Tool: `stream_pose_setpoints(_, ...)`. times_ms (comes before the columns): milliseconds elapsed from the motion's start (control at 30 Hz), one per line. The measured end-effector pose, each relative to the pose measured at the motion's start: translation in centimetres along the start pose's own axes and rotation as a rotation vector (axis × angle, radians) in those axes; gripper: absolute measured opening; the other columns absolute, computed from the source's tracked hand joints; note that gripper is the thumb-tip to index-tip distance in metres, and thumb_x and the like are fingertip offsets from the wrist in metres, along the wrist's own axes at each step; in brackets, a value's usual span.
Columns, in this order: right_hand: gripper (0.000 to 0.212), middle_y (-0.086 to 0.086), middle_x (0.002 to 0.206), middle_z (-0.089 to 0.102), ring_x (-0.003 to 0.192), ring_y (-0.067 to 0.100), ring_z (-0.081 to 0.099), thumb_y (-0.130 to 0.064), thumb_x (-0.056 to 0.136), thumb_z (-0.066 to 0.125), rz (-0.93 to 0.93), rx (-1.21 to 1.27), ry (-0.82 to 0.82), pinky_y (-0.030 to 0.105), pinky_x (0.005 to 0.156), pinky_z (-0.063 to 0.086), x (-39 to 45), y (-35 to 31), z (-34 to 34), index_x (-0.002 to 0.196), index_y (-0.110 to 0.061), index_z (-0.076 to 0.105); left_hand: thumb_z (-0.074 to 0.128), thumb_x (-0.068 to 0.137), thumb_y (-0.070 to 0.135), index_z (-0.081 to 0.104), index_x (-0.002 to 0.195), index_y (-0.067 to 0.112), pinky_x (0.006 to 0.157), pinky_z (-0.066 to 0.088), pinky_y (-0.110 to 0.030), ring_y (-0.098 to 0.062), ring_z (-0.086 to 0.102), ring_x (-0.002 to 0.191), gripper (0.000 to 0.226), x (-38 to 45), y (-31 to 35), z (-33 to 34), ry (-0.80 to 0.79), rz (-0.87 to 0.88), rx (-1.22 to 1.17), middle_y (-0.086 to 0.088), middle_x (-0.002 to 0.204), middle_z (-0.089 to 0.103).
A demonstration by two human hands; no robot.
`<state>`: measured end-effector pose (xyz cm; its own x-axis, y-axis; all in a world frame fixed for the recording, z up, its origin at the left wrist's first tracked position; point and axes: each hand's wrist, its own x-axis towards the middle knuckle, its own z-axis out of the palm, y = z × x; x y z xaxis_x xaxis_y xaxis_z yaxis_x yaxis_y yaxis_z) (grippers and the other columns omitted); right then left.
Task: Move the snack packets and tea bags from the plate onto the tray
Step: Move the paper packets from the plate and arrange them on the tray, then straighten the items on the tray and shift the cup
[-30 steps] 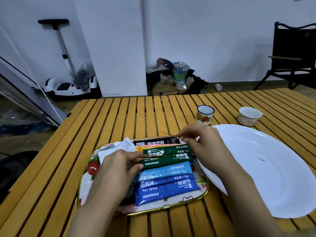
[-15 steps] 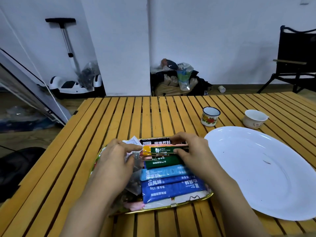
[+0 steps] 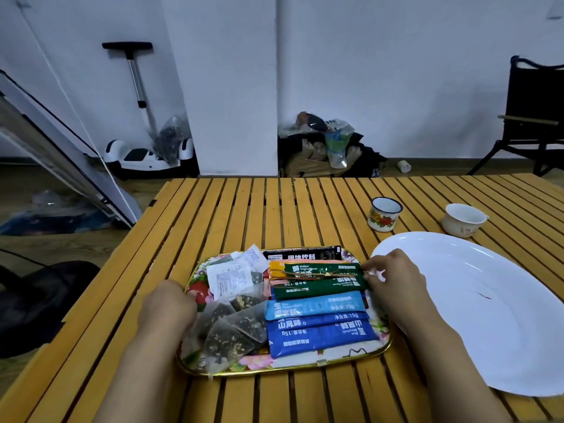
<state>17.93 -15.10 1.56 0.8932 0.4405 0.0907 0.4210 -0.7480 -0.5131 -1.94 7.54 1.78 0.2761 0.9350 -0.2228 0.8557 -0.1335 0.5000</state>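
The floral tray [image 3: 317,363] with a gold rim lies in front of me. On its right half lie blue snack packets [image 3: 320,334], a light blue one [image 3: 314,306], green ones [image 3: 317,283], an orange one [image 3: 275,265] and a black one [image 3: 302,256]. Mesh tea bags [image 3: 235,326] with white paper tags [image 3: 230,277] fill its left half. My right hand [image 3: 393,280] touches the right ends of the green packets with bent fingertips. My left hand [image 3: 168,306] sits at the tray's left rim, its fingers hidden. The white plate [image 3: 476,315] holds only a small speck.
Everything rests on a yellow slatted table [image 3: 274,215]. A small floral enamel mug [image 3: 384,213] and a white cup [image 3: 464,219] stand behind the plate. A black chair [image 3: 534,117], bags on the floor and a white scooter are beyond the table.
Both hands have drawn apart off the packets: the left moved back to the tray's left rim, uncovering the tea bags, and the right slid to the packets' right ends.
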Motion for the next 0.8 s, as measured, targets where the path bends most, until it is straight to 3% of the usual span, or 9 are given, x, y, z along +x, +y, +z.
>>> stream_pose_setpoints(100, 0.02, 0.003, 0.111, 0.053, 0.104, 0.02, 0.055, -0.025, 0.09, 0.059, 0.047, -0.021, 0.01, 0.041, 0.093, 0.043, 0.0, -0.1, 0.2, 0.108, -0.024, 0.067, 0.059, 0.091, 0.023, 0.061, 0.119, 0.004, 0.066, 0.041, -0.033, -0.032, 0.054, 0.085, 0.034, -0.1, 0.1, 0.0, 0.011, -0.008, -0.04, -0.02, 0.103, 0.065)
stream_pose_setpoints(300, 0.023, 0.007, 0.114, 0.06, 0.105, 0.026, 0.058, -0.016, 0.089, 0.057, 0.139, -0.064, 0.106, 0.042, 0.091, 0.042, -0.1, 1.1, -0.4, 0.106, -0.021, 0.071, 0.064, 0.088, 0.023, 0.058, 0.125, 0.008, 0.075, 0.047, -0.036, -0.034, 0.061, 0.103, 0.041, -0.5, 0.6, 0.7, -0.007, 0.032, -0.137, -0.02, 0.118, 0.063)
stream_pose_setpoints(567, 0.026, 0.017, 0.103, 0.065, 0.1, 0.036, 0.057, 0.001, 0.083, 0.055, 0.342, -0.21, 0.272, 0.041, 0.084, 0.037, 0.0, 4.0, -2.2, 0.099, -0.01, 0.073, 0.07, 0.084, 0.023, 0.061, 0.121, 0.006, 0.068, 0.048, -0.029, -0.022, 0.06, 0.081, 0.042, -0.9, 1.2, 2.2, -0.022, 0.136, -0.26, -0.016, 0.111, 0.068)
stream_pose_setpoints(700, 0.016, 0.023, 0.099, 0.066, 0.089, 0.037, 0.06, 0.0, 0.082, 0.06, 0.355, -0.129, 0.227, 0.036, 0.07, 0.045, 0.0, 3.9, -2.2, 0.096, 0.001, 0.067, 0.07, 0.083, 0.026, 0.063, 0.12, 0.005, 0.08, 0.05, -0.032, -0.028, 0.064, 0.1, 0.043, -1.0, 1.8, 3.2, -0.03, 0.218, -0.255, -0.014, 0.113, 0.069)
stream_pose_setpoints(800, 0.014, 0.02, 0.096, 0.068, 0.079, 0.031, 0.059, -0.008, 0.085, 0.062, 0.35, -0.11, 0.15, 0.031, 0.061, 0.045, 0.2, 3.7, -1.9, 0.097, -0.003, 0.065, 0.068, 0.085, 0.028, 0.065, 0.114, 0.004, 0.075, 0.047, -0.028, -0.027, 0.063, 0.098, 0.038, -1.2, 2.2, 3.8, -0.051, 0.272, -0.251, -0.013, 0.106, 0.07)
